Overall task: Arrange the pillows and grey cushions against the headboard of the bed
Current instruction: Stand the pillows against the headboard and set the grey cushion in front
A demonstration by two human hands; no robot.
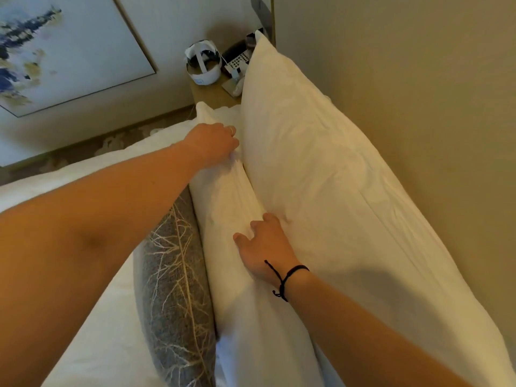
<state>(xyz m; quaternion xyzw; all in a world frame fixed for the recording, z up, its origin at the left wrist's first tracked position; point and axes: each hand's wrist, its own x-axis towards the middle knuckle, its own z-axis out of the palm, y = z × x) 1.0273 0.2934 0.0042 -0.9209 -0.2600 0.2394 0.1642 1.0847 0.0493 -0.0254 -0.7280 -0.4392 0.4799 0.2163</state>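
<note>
Presently, the front pillow (237, 247), stood between the back pillow (321, 177) at 3 o'clock and the grey cushion (173, 275) at 9, is steadied upright: left hand (215, 143) fingers pinching its top edge, right hand (265, 247) fingers spread flat.

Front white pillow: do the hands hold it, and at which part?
The left hand pinches the front white pillow at its far top edge; the right hand only rests on its top.
</note>
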